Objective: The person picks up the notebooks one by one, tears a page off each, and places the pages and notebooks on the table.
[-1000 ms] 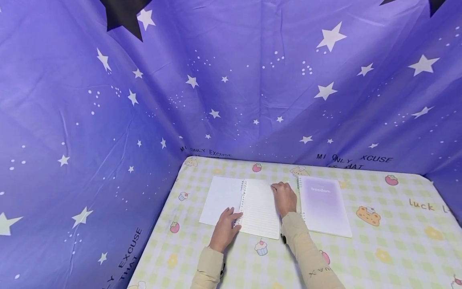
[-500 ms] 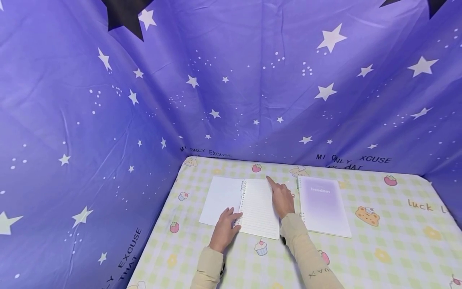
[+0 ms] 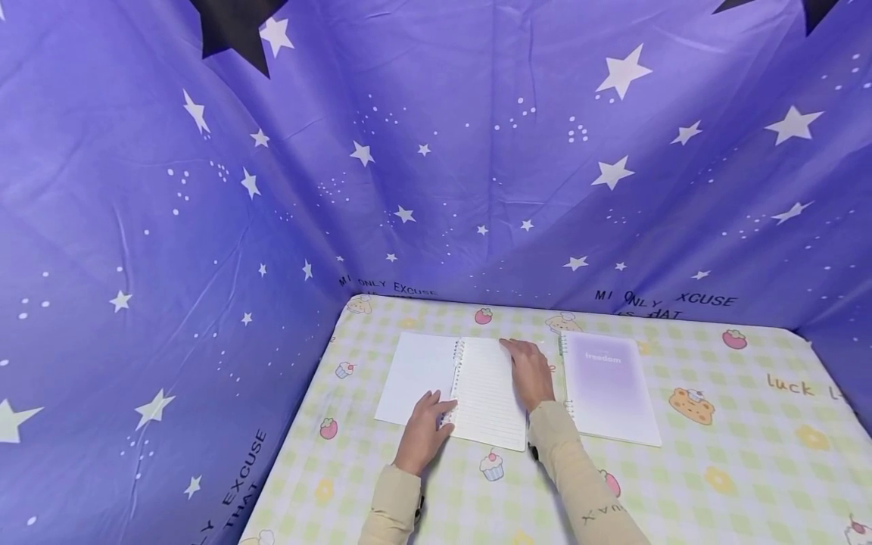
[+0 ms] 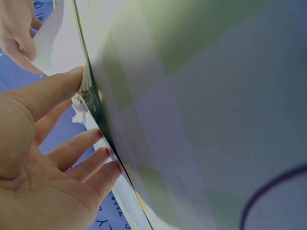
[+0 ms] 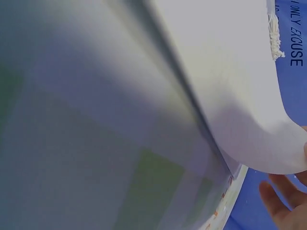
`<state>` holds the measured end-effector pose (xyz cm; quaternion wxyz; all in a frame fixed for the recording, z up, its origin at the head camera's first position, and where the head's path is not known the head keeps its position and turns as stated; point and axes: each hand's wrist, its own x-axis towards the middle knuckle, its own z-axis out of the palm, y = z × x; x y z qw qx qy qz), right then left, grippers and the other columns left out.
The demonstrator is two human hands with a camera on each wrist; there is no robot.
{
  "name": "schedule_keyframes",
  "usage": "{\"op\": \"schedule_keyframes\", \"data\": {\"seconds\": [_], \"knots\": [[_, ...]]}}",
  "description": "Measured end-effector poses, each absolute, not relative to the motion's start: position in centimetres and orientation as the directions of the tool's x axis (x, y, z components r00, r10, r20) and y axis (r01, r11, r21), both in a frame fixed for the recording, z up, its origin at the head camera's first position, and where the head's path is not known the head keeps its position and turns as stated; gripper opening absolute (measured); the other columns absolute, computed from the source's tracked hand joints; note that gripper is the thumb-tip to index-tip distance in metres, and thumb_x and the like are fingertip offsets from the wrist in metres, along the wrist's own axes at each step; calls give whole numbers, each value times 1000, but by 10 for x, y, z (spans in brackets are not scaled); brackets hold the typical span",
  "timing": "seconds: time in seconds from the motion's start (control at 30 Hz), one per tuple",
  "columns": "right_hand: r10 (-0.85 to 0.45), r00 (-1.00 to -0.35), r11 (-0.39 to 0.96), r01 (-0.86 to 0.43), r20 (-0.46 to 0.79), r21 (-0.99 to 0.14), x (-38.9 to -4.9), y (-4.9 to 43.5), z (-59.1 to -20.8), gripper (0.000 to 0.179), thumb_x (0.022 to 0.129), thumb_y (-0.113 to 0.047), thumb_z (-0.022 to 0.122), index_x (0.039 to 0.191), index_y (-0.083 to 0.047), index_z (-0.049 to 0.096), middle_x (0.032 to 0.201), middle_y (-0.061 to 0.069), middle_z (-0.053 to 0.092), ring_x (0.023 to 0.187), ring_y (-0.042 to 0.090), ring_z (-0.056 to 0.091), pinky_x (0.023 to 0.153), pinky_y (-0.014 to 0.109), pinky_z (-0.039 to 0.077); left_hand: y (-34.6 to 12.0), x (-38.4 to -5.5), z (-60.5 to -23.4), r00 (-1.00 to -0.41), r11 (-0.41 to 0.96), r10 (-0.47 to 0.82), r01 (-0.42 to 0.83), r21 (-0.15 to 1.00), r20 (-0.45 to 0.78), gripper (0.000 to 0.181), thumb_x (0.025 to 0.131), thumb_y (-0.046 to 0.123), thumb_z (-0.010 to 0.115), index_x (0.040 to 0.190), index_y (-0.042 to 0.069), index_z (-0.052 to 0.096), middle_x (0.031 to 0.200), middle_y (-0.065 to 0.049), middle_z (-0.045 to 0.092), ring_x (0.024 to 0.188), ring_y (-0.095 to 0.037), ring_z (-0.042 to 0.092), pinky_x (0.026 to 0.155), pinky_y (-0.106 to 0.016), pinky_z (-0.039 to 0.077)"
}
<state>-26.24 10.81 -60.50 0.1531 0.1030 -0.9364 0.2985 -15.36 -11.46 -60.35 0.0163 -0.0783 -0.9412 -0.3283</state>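
An open spiral notebook [image 3: 422, 371] lies flat, its lined right-hand page [image 3: 485, 401] facing up. Low on the wire binding rests my left hand [image 3: 424, 435], fingers spread and loosely bent. In the left wrist view, that hand's thumb [image 4: 60, 88] touches the stacked page ends by the binding. My right hand [image 3: 534, 375] is at the upper right corner of the notebook. Its fingers pinch the corner of a page [image 5: 249, 100], which curves up off the stack in the right wrist view. Part of the right hand lies outside that view.
A closed spiral notebook [image 3: 608, 401] with a pale purple cover reading "freedom" lies to the right. The table has a green checked cloth [image 3: 756, 454] with printed cakes and strawberries. Purple star-printed curtains [image 3: 477, 182] stand behind and to the left.
My right hand's index finger pointed out past the notebook's top edge half a second ago. Now it is bent back to the page corner. My left hand has stayed in place.
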Motion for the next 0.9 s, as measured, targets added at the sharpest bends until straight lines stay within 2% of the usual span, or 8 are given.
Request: {"op": "schedule_keyframes", "data": {"seconds": [0.1,0.2,0.3,0.43,0.57,0.67,0.77,0.9], "knots": [[-121,-912,814,-318,393,-487,-261,108,-606,31,95,2,55,123,-5,68,138,21,58,129,41,50,104,61,44,-114,-155,-604,-986,774,142,167,611,90,39,83,5,77,121,7,71,138,-25,56,136,-41,45,111,-52,40],[-119,-907,817,-321,405,-479,-260,107,-607,28,95,-1,57,120,-5,70,140,19,56,134,39,47,108,59,41,-114,-155,-604,-986,780,141,164,604,86,39,84,6,76,122,8,70,139,-24,56,136,-40,45,111,-52,41],[-104,-906,802,-320,410,-504,-258,105,-606,25,95,-2,60,117,-3,71,131,19,63,128,38,53,107,56,43,-115,-155,-602,-987,785,145,161,598,75,39,85,6,75,124,8,69,140,-24,55,137,-40,44,111,-52,41],[-85,-905,781,-321,418,-536,-253,102,-606,22,93,-2,64,113,-1,73,114,20,70,110,37,65,96,51,53,-116,-154,-596,-980,789,169,197,582,103,39,85,8,75,123,5,69,136,-26,57,132,-44,48,107,-55,43],[-60,-910,768,-304,410,-564,-250,101,-607,22,93,-5,66,114,-2,73,111,18,71,105,34,67,93,48,55,-116,-159,-594,-951,806,204,298,511,232,35,83,9,76,117,2,70,121,-25,66,120,-46,56,101,-58,46],[-35,-922,755,-278,387,-594,-249,102,-605,24,93,-6,67,116,-2,72,112,18,72,107,35,67,94,49,54,-115,-170,-593,-933,820,203,327,469,296,33,83,10,76,115,0,71,116,-23,69,117,-44,59,102,-56,46],[-15,-936,748,-244,352,-617,-247,103,-604,25,94,-6,65,117,-1,71,113,19,72,106,37,67,94,49,54,-114,-182,-591,-942,825,195,308,474,273,35,87,11,73,120,-1,68,121,-23,66,121,-42,57,106,-55,44],[-2,-950,747,-208,312,-631,-243,104,-604,24,97,-9,62,117,-1,71,113,18,72,106,37,68,95,49,54,-113,-198,-586,-963,850,208,265,456,173,39,93,15,68,129,1,62,133,-23,60,130,-40,52,111,-52,40]]}}
